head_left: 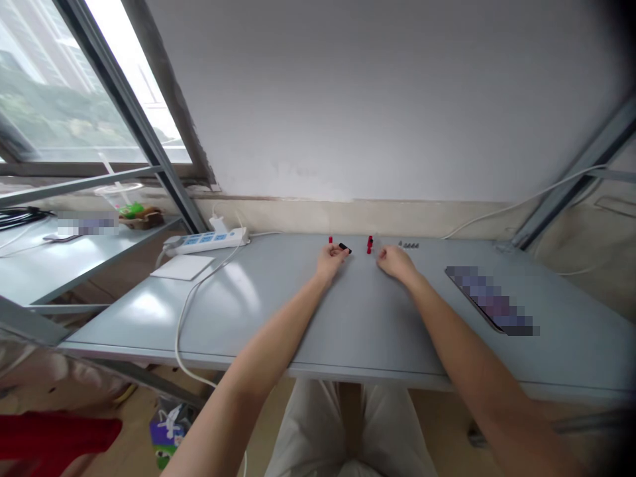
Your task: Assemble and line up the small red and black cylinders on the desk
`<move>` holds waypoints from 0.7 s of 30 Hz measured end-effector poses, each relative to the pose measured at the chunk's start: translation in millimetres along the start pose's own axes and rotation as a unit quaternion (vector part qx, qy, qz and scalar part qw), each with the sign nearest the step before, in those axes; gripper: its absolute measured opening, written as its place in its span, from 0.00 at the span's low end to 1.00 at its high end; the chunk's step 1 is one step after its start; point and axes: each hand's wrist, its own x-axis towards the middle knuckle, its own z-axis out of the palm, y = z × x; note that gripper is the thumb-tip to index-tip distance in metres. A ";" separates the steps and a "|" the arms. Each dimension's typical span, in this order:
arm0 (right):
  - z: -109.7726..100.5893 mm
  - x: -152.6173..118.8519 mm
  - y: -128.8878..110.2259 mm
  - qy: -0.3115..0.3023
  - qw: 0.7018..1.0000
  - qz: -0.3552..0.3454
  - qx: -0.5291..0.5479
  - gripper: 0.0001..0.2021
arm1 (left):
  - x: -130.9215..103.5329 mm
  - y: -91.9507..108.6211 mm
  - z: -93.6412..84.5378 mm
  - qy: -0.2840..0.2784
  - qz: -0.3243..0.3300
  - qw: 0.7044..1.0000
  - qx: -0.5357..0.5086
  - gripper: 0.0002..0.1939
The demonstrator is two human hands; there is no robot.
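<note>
My left hand (328, 262) pinches a small dark, oblong piece (345, 248) between thumb and fingers, just above the grey desk. A small red piece (330, 240) stands behind that hand. My right hand (396, 261) is closed, its fingers curled together near the desk top. Whatever they hold is too small to make out; a faint clear shape shows at the fingertips. Just left of it are several small red pieces (370, 245) with some black among them. Behind the right hand lies a short row of small dark pieces (410, 246).
On the right of the desk (377, 331) lies a phone-like slab (489, 301), blurred out. A power strip (211, 240), a white flat pad (181, 267) and a loose white cable (186, 311) are at the left. The wall (348, 119) rises behind.
</note>
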 end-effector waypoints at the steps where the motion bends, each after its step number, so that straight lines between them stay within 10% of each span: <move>1: -0.2 1.4 4.0 0.003 1.000 0.015 0.000 0.07 | 0.6 -1.0 1.5 0.003 0.014 0.999 0.035 0.06; 11: 13.0 4.6 13.7 0.026 0.994 0.063 0.088 0.07 | 11.7 1.8 27.7 -0.096 0.112 0.929 0.339 0.04; 21: 24.0 5.1 17.3 0.056 0.993 0.043 0.091 0.09 | 30.3 -16.3 52.9 -0.056 0.096 0.958 0.265 0.05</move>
